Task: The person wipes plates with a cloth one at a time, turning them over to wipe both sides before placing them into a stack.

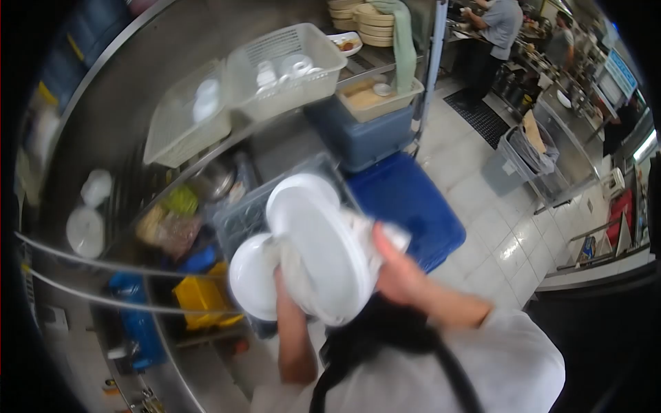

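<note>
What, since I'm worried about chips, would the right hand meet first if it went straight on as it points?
The right hand would probably meet the white cloth first, then the oval plate; blur leaves their depth unclear.

A pale plastic basket (286, 100) stands near stacked round steamers (375, 31), with a green cloth (404, 51) hanging beside them. A beige tub (389, 108) sits atop a grey-blue bin (375, 141). On the tiled floor (451, 179), a black mat (475, 117) lies near a lined grey container (518, 157).
</note>
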`<state>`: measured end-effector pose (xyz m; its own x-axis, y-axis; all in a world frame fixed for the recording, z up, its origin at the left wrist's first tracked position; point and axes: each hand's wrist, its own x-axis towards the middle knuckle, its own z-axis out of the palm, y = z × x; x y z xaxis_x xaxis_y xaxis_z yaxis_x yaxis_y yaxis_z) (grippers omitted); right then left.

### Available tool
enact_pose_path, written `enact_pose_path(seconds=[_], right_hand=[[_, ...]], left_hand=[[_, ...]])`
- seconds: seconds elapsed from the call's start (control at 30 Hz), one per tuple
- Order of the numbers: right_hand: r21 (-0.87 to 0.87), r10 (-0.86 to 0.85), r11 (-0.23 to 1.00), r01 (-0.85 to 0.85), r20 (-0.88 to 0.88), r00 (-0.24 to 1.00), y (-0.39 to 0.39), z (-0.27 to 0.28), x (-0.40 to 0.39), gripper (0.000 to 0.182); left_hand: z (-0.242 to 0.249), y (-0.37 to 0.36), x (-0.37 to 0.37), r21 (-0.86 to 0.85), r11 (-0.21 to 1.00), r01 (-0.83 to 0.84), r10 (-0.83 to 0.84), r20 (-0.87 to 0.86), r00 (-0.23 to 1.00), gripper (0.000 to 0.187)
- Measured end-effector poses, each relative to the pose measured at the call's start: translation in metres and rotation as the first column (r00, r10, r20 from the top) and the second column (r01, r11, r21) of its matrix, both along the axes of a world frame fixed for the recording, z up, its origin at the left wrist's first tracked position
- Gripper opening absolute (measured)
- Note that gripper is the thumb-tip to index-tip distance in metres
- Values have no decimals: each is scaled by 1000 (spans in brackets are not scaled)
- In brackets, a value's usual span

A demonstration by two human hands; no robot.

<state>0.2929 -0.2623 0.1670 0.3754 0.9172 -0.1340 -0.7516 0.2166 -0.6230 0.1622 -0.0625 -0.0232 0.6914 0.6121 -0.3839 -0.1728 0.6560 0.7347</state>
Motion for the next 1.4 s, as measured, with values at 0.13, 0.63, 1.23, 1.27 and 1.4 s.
enact_pose_path(seconds=[0.13, 0.63, 1.23, 1.27, 1.4], right_hand=[[-352, 44, 928, -121, -218, 975, 50, -61, 36, 57], [-586, 454, 792, 170, 752, 477, -29, 14, 24, 42], [-190, 145, 975, -117, 138, 980, 46, 15, 18, 69], [-149, 53, 988, -30, 151, 987, 56, -14, 4, 68], [-101, 117, 985, -142, -223, 968, 7, -28, -16, 62]], left_hand=[[21, -31, 3, 247, 960, 131, -116, -72, 991, 23], [-11, 37, -36, 135, 974, 183, -184, -5, 983, 48], [47, -29, 10, 394, 919, -12, 50, -87, 995, 57], [46, -31, 8, 402, 916, -6, 52, -103, 993, 57], [41, -36, 1, 444, 896, 15, 61, -158, 985, 58]])
